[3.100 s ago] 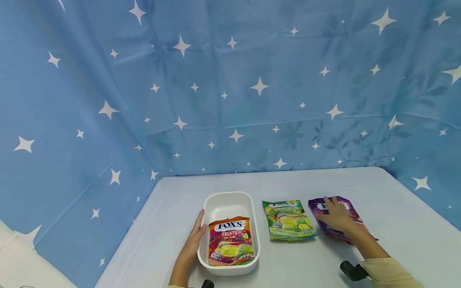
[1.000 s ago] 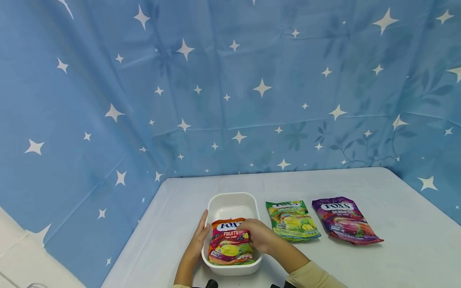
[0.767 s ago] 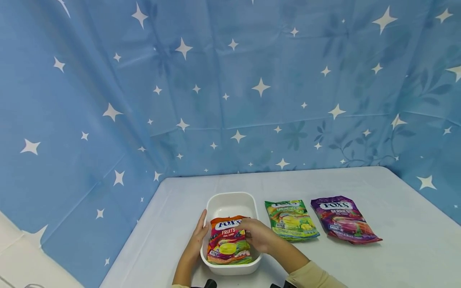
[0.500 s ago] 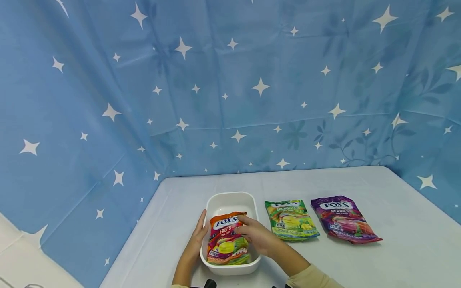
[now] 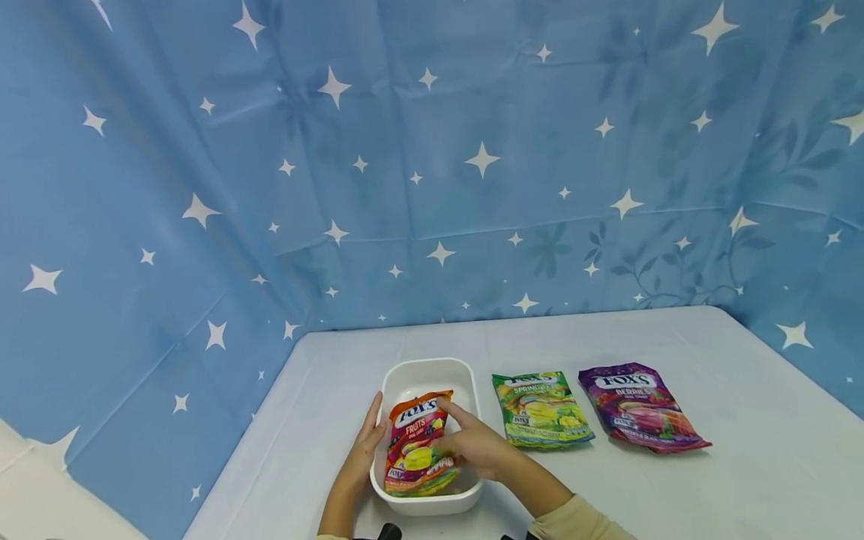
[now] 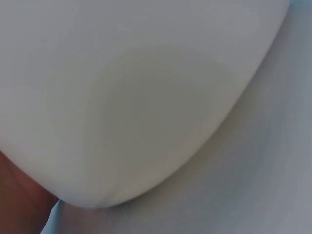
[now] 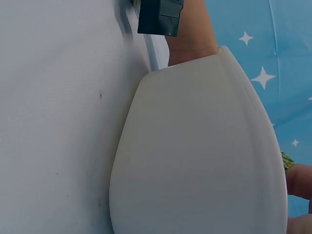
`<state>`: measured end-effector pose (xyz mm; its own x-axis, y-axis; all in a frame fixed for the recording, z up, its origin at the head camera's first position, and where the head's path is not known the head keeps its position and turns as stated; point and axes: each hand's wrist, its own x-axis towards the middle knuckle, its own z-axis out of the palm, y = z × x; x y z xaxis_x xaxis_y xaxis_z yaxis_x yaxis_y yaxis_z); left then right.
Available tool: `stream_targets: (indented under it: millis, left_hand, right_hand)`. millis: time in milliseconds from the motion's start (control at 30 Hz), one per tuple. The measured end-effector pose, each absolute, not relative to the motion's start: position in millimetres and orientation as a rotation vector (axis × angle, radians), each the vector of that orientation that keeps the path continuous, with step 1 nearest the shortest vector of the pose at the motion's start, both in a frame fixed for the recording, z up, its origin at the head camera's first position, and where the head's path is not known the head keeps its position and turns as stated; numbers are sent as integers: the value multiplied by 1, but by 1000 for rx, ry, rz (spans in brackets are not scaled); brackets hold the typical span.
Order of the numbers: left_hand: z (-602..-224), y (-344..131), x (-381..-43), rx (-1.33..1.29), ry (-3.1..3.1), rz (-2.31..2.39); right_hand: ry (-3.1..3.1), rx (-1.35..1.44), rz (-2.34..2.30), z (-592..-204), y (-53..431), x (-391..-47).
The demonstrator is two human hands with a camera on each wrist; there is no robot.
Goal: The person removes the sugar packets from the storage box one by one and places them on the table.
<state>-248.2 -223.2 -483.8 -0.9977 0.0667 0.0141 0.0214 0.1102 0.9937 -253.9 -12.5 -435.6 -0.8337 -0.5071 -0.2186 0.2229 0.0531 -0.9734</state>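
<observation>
In the head view a white rectangular tub [image 5: 466,501] stands on the table. Inside it a red and orange candy bag [image 5: 405,461], marked FOX'S FRUITS, leans along the left wall, tilted with its right edge raised. My left hand [image 5: 363,448] lies along the tub's outer left side, fingers straight, thumb near the rim. My right hand [image 5: 482,448] reaches in over the right rim and touches the bag's front at its right edge, fingers spread and somewhat blurred. The left wrist view is mostly tub wall [image 6: 146,97]; the right wrist view shows the tub's outside [image 7: 200,146].
Right of the tub lies a green candy bag [image 5: 541,412] marked SPRING TEA. Farther right is a purple candy bag [image 5: 641,409] marked BERRIES. All stand on a white table [image 5: 749,420] with a blue starred cloth [image 5: 405,150] behind and at the left.
My right hand has come from the purple bag into the tub. The fruit candy bag has shifted and tilted leftward, and the right fingers have spread. My left hand has stayed at the tub.
</observation>
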Motion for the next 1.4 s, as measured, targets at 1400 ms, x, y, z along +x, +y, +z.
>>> stream_targets:
  millis: [1400]
  left_hand:
    - [-482, -223, -250, 116, 2329, 2038]
  right_hand:
    - [1201, -344, -2315, -444, 15, -249]
